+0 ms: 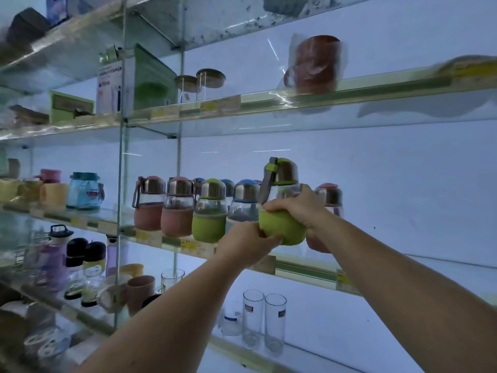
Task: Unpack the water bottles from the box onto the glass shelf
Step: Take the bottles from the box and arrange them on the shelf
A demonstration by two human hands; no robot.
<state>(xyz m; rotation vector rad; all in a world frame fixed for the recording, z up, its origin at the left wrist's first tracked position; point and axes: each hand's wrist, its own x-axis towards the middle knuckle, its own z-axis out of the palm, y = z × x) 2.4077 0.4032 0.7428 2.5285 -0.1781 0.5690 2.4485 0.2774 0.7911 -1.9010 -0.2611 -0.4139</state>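
Both hands — left (243, 244) under the base, right (297, 208) wrapped around the middle — clamp a green bottle (281, 208) just above the glass shelf (301, 267). Glass body looks breakable, so hold the grippy sleeve.

Held bottle (281, 208) — matt green sleeve, clear glossy body, brushed-metal cap; glass shelf (301, 267) glossy.

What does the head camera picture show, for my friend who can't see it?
Two hands, left hand and right hand, hold a green water bottle at the front of a glass shelf. On that shelf stands a row of similar bottles, pink, green and blue. Two tall drinking glasses stand on the shelf below.
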